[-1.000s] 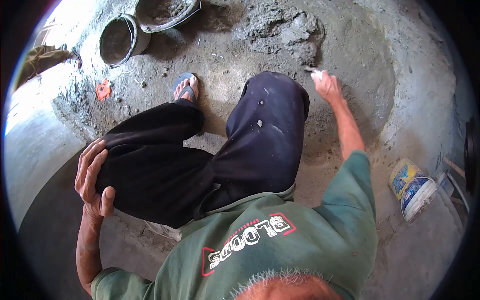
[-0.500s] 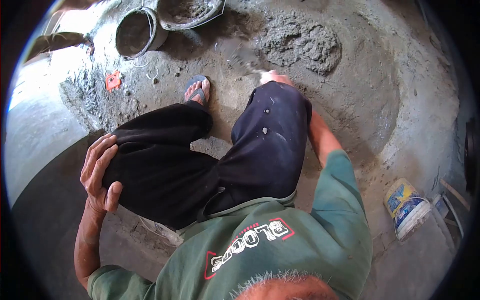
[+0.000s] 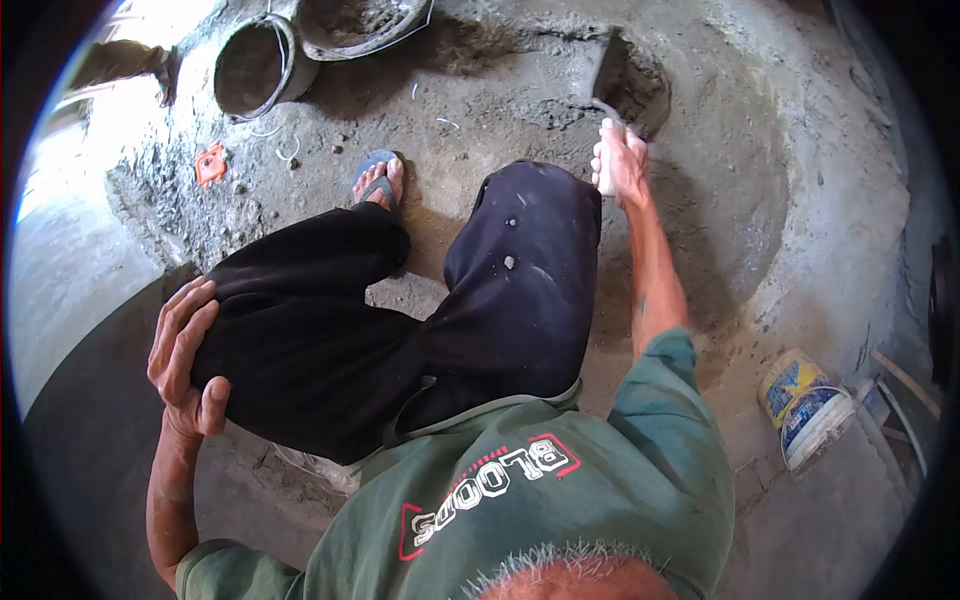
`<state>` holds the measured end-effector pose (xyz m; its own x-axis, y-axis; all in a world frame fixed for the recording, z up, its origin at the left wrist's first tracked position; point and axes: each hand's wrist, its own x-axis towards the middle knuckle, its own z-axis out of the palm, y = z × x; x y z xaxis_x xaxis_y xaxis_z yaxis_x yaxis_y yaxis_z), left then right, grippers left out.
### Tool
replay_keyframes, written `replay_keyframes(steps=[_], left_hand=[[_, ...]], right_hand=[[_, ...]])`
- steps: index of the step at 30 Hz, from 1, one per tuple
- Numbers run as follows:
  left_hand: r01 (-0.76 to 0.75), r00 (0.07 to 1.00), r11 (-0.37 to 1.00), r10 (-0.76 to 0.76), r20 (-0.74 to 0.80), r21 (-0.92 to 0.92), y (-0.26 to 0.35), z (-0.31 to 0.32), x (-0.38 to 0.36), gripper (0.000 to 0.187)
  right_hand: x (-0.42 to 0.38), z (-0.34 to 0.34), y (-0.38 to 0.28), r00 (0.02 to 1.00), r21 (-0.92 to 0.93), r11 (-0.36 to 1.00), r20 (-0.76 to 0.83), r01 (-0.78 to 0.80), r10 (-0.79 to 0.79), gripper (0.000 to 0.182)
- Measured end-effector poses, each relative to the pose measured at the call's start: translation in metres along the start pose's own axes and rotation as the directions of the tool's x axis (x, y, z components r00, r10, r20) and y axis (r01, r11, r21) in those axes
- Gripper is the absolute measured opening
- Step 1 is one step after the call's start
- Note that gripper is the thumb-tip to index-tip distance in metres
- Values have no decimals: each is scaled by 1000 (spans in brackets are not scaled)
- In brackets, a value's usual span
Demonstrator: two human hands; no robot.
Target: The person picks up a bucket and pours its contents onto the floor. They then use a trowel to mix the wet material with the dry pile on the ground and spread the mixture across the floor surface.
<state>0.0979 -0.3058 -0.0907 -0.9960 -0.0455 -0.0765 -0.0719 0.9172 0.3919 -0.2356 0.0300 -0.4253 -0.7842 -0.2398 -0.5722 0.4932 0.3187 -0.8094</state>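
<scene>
A trowel (image 3: 604,106) with a pale handle is gripped in my right hand (image 3: 622,163), beyond and to the right of my knee. Its blade stands on edge, tilted, against the wet mortar heap (image 3: 655,92), which is partly hidden behind the blade. My left hand (image 3: 188,355) rests on my other knee (image 3: 250,300), holding nothing, with the thumb apart from the fingers. Two small grey lumps lie on the dark trouser leg (image 3: 535,300).
Two mortar-stained buckets, one upright bucket (image 3: 290,75) and a wider tub (image 3: 385,45), stand at the back. An orange plastic piece (image 3: 211,165) lies left of my sandalled foot (image 3: 380,178). A labelled pail (image 3: 808,410) sits at right. Another person's leg (image 3: 120,65) shows upper left.
My right hand has swung right and forward with the trowel, from beside the knee to the mortar heap. The heap's shape has changed there. My left hand stays on the knee.
</scene>
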Motion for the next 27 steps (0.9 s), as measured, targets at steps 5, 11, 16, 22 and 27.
replay_keyframes(steps=[5, 11, 16, 22, 27], left_hand=[[-27, 999, 999, 26, 28, 18, 1, -2, 7, 65], [-21, 1000, 1000, 21, -5, 11, 3, 1, 15, 62], [-51, 999, 999, 51, -18, -6, 5, 0, 19, 58], [-53, 998, 999, 52, -46, -9, -2, -1, 17, 57], [-22, 998, 1000, 21, -60, -15, -6, 0, 11, 56]], right_hand=[[-4, -13, 38, 962, 134, 961, -159, 243, -221, 46], [12, -22, 70, 916, -173, 947, -258, 270, -308, 51], [-10, -30, 47, 993, -93, 996, -119, 16, -28, 52], [-63, -20, 56, 761, -618, 583, 38, 528, -648, 45], [-131, -38, 105, 997, -626, 778, 4, 59, -73, 49]])
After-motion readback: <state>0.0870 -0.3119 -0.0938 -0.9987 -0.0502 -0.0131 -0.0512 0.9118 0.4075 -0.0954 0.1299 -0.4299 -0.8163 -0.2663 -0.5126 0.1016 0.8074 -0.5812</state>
